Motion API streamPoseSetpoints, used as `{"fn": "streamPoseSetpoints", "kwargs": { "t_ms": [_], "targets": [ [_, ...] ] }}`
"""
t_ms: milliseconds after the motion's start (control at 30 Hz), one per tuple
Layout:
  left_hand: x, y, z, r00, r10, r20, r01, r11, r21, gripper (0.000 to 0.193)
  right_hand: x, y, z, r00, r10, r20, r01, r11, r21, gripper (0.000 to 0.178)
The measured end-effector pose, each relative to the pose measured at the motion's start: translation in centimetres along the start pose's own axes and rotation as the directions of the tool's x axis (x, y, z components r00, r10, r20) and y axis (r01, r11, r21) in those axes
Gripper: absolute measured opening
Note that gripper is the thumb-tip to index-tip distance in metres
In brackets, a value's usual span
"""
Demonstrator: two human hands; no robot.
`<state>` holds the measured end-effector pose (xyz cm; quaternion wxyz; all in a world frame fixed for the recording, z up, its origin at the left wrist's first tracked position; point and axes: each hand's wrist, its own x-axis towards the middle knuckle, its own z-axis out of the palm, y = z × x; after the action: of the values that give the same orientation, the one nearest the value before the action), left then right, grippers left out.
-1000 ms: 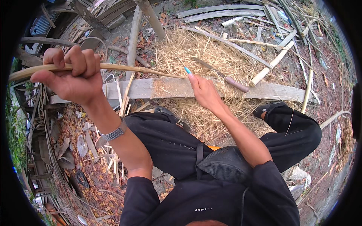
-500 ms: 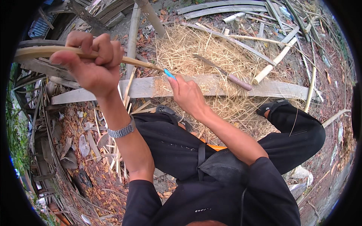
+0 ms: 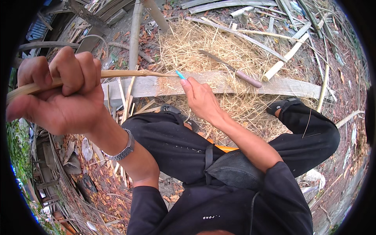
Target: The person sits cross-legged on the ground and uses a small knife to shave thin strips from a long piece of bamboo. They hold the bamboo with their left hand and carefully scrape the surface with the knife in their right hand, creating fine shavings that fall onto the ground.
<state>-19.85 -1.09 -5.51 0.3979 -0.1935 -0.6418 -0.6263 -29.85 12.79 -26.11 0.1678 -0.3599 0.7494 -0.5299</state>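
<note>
My left hand (image 3: 62, 94) is raised at the left, its fingers wrapped round a long, pale bamboo strip (image 3: 123, 73). From that fist the strip runs right, about level, with a knobbly joint before its thin end. My right hand (image 3: 201, 100) is closed at that end, over the plank. A small bright-blue piece (image 3: 180, 75) juts from between its thumb and fingers and meets the strip; the rest is hidden in the grip, so its kind does not show. Beyond lies a long knife (image 3: 247, 78) with a dull purplish handle, its blade on the shavings.
A grey wooden plank (image 3: 290, 87) crosses in front of my knees. Straw-coloured shavings (image 3: 188, 43) are heaped behind and under it. Bamboo lengths (image 3: 288, 56) lie at the back right, and a post (image 3: 154, 13) stands at the back. Stacked boards line the left; dry leaves litter the ground.
My left hand has swung left, down and nearer, with the strip now lying more level. My right hand has shifted slightly to the right, still closed on the blue piece.
</note>
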Motion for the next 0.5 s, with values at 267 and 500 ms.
{"fn": "streamPoseSetpoints", "kwargs": {
  "t_ms": [267,500],
  "targets": [
    [0.1,0.4,0.4,0.998,-0.028,-0.050,0.023,0.995,-0.100,0.038,-0.2,-0.9,0.3,0.998,-0.049,-0.050,0.049,0.999,-0.007,0.036],
    [0.1,0.5,0.8,0.984,-0.007,-0.177,0.014,0.999,0.038,0.038,-0.2,0.3,1.0,0.989,0.125,0.076,-0.106,0.969,-0.221,0.044]
  ]
}}
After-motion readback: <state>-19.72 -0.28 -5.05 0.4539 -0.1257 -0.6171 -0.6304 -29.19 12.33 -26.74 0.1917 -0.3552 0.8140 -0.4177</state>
